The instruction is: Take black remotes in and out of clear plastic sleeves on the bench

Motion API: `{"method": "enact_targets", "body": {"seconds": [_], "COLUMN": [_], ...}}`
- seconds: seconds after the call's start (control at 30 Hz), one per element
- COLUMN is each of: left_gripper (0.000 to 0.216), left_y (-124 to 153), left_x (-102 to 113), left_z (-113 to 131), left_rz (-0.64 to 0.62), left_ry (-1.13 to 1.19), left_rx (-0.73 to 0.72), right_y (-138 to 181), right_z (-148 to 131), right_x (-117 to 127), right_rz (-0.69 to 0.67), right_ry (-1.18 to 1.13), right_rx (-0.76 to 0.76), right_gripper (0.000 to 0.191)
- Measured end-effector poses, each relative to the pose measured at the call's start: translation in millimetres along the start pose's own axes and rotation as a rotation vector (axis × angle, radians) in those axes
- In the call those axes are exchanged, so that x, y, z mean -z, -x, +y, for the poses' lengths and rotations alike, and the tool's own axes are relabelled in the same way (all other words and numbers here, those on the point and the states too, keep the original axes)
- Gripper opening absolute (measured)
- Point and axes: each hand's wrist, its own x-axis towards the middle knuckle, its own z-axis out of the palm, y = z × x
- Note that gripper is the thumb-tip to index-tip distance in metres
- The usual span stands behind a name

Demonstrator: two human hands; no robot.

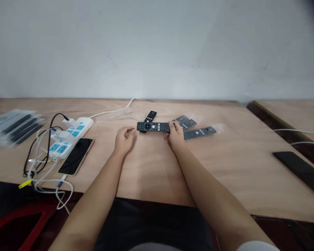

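A black remote control [157, 127] with rows of buttons lies sideways in front of me, its right end gripped by my right hand [176, 135]. My left hand [124, 139] is just off the remote's left end, fingers loosely curled with a gap at the thumb and nothing visible in them. Partly covered by the held remote, a second black remote [150, 116] points away at a slant. Beyond and to the right of my right hand are several remotes in clear plastic sleeves, the nearest wrapped remote [200, 132] lying at an angle.
On the left stands a white power strip [69, 137] with plugs and tangled cables [39, 167]. Beside it a phone [76, 156] lies face up. Farther left are several bagged remotes [18, 126]. A dark flat device [300, 170] lies at the right; a wall [157, 48] stands behind the table.
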Motion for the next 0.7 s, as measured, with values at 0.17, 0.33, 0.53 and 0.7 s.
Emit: {"method": "enact_targets", "body": {"seconds": [0.17, 0.33, 0.53, 0.7], "left_gripper": [0.021, 0.022, 0.034, 0.040], "left_y": [2, 2, 4, 4], "left_x": [1, 2, -1, -3], "left_z": [-1, -3, 3, 5], "left_rz": [-0.036, -0.042, -0.122, -0.164], "left_ry": [-0.077, -0.075, 0.072, 0.220], "left_rx": [-0.076, -0.039, 0.093, 0.163], "right_y": [0, 2, 4, 11], "right_z": [-1, -4, -5, -9], "right_x": [1, 0, 0, -1], "right_rz": [0.026, 0.027, -0.010, -0.144], "right_ry": [-0.001, 0.026, 0.061, 0.139], "right_rx": [0.041, 0.034, 0.034, 0.036], "right_gripper": [0.048, 0.047, 0.047, 0.043]}}
